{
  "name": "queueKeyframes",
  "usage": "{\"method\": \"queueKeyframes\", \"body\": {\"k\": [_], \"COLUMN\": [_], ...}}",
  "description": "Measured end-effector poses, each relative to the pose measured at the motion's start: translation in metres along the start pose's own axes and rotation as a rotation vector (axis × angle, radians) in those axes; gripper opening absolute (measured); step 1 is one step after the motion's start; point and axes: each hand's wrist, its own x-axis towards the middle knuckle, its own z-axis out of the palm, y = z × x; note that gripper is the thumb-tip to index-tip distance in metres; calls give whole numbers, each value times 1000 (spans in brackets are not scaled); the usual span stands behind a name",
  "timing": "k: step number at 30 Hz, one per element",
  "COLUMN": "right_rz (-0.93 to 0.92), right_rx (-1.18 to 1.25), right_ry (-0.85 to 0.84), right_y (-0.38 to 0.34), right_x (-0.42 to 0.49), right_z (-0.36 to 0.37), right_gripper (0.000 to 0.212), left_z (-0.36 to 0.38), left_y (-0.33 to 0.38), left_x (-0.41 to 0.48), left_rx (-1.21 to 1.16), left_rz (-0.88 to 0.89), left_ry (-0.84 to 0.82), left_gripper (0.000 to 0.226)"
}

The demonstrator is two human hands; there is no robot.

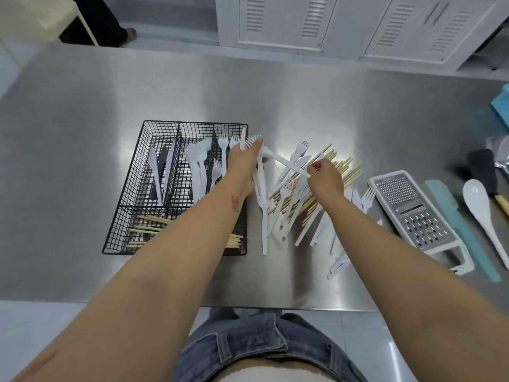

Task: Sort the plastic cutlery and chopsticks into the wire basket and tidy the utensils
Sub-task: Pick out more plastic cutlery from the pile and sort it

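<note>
Our left hand (243, 164) grips a bundle of white forks (262, 194) just beside the wire basket (125, 186), nearer the desk's (165, 86) near edge; our right hand (326, 179) pinches one white utensil (286, 164) over the loose pile (300, 213).

Wire basket (125, 188) left of cutlery pile (294, 199) — grater (413, 213) further right.

left forearm (192, 230) covers the wire basket's (192, 123) near-right corner and part of its chopsticks (148, 230); way right of the basket, some blue thing's (502, 106) cut off by the edge
</note>
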Motion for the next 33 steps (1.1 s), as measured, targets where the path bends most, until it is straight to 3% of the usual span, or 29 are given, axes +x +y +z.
{"method": "queueKeyframes", "body": {"k": [5, 10, 12, 17, 21, 25, 29, 33], "right_rz": [-83, -155, -158, -60, -28, -61, -130, -176], "right_rx": [-308, -573, -631, -597, -550, -407, -287, -289], "right_ry": [38, 50, 45, 2, 45, 78, -56, -138], "right_y": [-10, -23, -26, -34, -33, -28, -20, -14], "right_x": [28, 42, 44, 48, 46, 40, 18, -7], "right_z": [19, 31, 35, 33, 28, 20, 15, 14], "right_gripper": [28, 44, 41, 26, 36, 33, 28, 30], "left_z": [-5, -5, -5, -4, -4, -6, -10, -17], "left_y": [12, 20, 21, 23, 22, 19, 15, 10], "left_x": [2, 9, 13, 17, 15, 12, 8, 1], "left_rx": [-197, -268, -246, -221, -192, -206, -191, -215], "left_rz": [-70, -100, -103, -111, -114, -132, -122, -126], "left_ry": [4, 6, 16, 2, -32, -49, -10, 11], "left_gripper": [13, 10, 19, 33, 44, 34, 17, 43]}}
